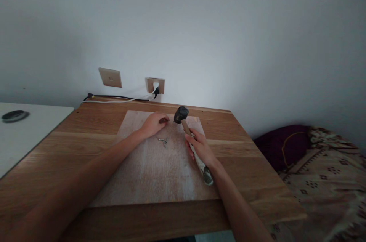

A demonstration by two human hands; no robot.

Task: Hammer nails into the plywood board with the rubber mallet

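My right hand (200, 145) is wrapped round the wooden handle of a hammer (181, 115), whose dark, heavy head is over the far part of a pale wooden board (154, 177). The handle's worn lower end points back toward me. Just left of the hammer head, my left hand (156, 123) rests at the board with its fingers curled together. Whatever its fingertips pinch, if anything, is too small to make out. Several thin metal nails (163, 141) lie loose on the board, nearer to me than the left hand.
The board lies on a wooden table (240, 150) against a white wall. Behind are a socket (156, 85) with plugs and cables (122, 99). A white surface (17, 139) with a dark round object (15, 116) adjoins at left; patterned bedding (328, 181) is at right.
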